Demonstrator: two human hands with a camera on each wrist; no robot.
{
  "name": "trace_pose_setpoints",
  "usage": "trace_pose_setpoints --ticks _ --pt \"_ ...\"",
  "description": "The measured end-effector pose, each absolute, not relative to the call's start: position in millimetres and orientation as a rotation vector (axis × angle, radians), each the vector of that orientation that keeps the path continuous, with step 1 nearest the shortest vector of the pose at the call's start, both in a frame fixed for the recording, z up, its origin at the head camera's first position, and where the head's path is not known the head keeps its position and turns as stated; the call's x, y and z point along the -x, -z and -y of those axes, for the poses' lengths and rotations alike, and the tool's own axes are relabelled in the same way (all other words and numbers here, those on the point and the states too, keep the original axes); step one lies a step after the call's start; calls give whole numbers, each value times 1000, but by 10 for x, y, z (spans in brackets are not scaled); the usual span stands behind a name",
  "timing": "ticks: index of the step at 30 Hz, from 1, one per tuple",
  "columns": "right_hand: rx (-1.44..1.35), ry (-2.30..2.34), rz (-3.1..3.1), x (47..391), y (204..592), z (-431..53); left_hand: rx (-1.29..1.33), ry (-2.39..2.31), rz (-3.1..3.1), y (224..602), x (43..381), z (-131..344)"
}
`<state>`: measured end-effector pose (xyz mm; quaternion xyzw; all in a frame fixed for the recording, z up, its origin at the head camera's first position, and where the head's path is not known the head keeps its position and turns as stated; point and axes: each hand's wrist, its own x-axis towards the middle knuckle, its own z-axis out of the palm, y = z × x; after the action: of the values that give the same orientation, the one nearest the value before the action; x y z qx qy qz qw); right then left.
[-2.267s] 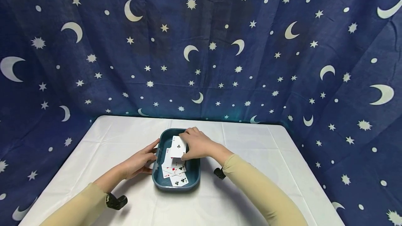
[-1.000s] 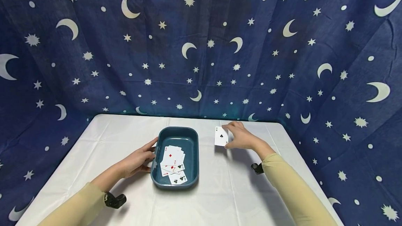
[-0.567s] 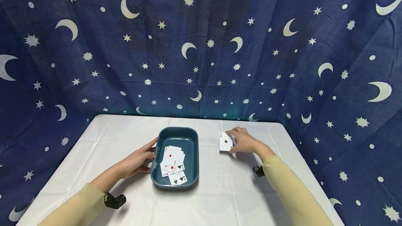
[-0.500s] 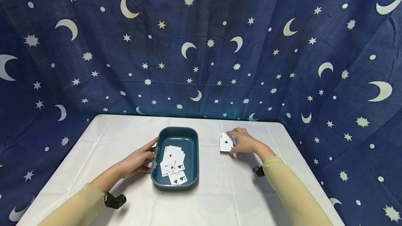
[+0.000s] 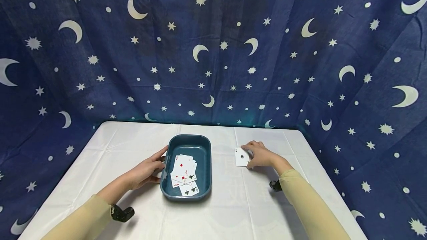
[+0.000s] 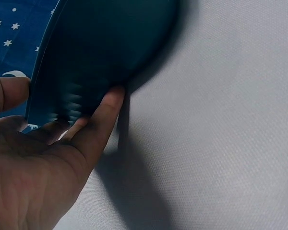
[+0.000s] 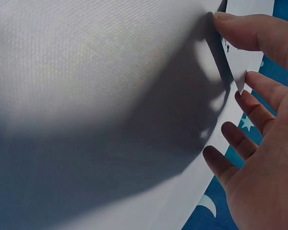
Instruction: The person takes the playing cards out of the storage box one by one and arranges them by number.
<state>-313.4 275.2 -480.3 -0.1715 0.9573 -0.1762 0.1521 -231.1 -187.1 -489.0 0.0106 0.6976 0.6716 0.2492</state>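
Observation:
My right hand (image 5: 261, 155) pinches a playing card, the ace of clubs (image 5: 241, 157), by its near and far edges. It lies face up, low over the white table to the right of the tray. In the right wrist view the thumb (image 7: 249, 33) is at one edge of the card (image 7: 242, 52) and fingertips are at the other. A dark teal tray (image 5: 191, 148) holds several overlapping playing cards (image 5: 181, 165), a red ace of diamonds uppermost. Outspread fingers of my left hand (image 5: 146, 172) touch the tray's left outer wall; none reach inside.
A white cloth (image 5: 220, 217) covers the table, whose far edge meets a dark blue star-and-moon curtain (image 5: 213, 66). Small black wrist devices sit by both sleeves, the left one (image 5: 122, 213) close to the tablecloth.
My right hand has carried the ace of clubs out of the tray to the right, then lower and nearer me. The ace of diamonds is now uncovered. My left hand stays at the tray.

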Motion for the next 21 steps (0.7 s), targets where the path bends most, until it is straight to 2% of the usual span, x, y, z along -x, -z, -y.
trace_pose_setpoints --ticks 21 --pt "499 507 -2714 3123 4806 -2757 -26 -1827 -1920 4877 2291 1863"
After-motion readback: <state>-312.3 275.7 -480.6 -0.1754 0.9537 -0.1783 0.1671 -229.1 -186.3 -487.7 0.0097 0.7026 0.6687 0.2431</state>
